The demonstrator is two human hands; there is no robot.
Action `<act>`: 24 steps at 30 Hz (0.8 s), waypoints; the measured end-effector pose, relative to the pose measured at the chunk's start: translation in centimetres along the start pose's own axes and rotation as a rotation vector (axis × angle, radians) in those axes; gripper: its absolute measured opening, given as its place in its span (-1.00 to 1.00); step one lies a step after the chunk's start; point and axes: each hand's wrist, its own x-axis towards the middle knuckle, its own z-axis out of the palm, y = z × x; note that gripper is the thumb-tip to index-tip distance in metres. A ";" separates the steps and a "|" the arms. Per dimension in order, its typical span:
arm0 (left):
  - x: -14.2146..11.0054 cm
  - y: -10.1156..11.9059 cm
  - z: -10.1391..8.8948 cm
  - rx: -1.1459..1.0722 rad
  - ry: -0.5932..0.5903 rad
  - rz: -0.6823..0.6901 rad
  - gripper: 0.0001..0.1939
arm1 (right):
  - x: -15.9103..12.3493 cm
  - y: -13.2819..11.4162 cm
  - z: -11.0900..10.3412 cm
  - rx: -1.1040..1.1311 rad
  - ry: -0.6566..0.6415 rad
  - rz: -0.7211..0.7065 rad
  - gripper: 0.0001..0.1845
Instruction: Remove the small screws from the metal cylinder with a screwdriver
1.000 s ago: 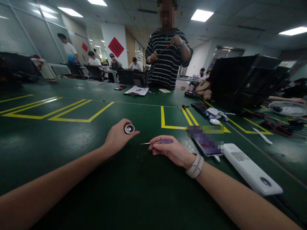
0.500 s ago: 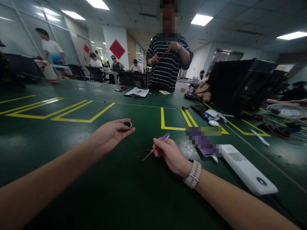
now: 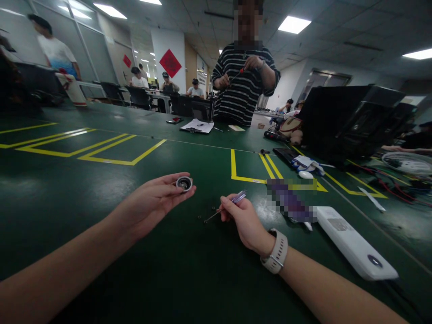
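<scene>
Between thumb and fingers, my left hand (image 3: 158, 200) holds a small round metal cup-like part (image 3: 184, 183), its dark hollow side facing me. Inside the hollow a lighter centre shows, too small to make out. My right hand (image 3: 238, 213) is closed on a screwdriver (image 3: 238, 197) with a clear purplish handle. Its thin shaft slants down to the left, the tip close to the green table (image 3: 141, 279). Near that tip lie small dark ring-shaped pieces, perhaps nuts, one of them a small ring (image 3: 199, 217) left of the tip and another ring (image 3: 213, 208) just behind.
To the right lie a phone (image 3: 292, 204) and a white power bank (image 3: 356, 243). Behind them are a white mouse (image 3: 305, 175), a glove (image 3: 308, 164) and a black computer case (image 3: 340, 121). Across the table a person (image 3: 246, 85) stands near a clipboard (image 3: 197, 126).
The metal part in my left hand has turned so more of its hollow shows. My view has shifted slightly; my right hand keeps its hold, the tip still low by the small rings.
</scene>
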 end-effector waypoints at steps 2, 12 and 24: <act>0.0 -0.1 -0.1 0.032 -0.023 0.005 -0.62 | -0.4 -0.4 0.1 -0.109 -0.021 -0.026 -0.71; -0.1 -0.7 -0.3 0.147 -0.086 0.029 -0.67 | -3.2 -1.2 1.2 -0.723 -0.120 -0.529 -0.81; -0.4 -1.9 -0.2 0.414 -0.141 0.126 -0.66 | -4.3 -1.2 0.9 -0.741 -0.173 -0.940 -0.84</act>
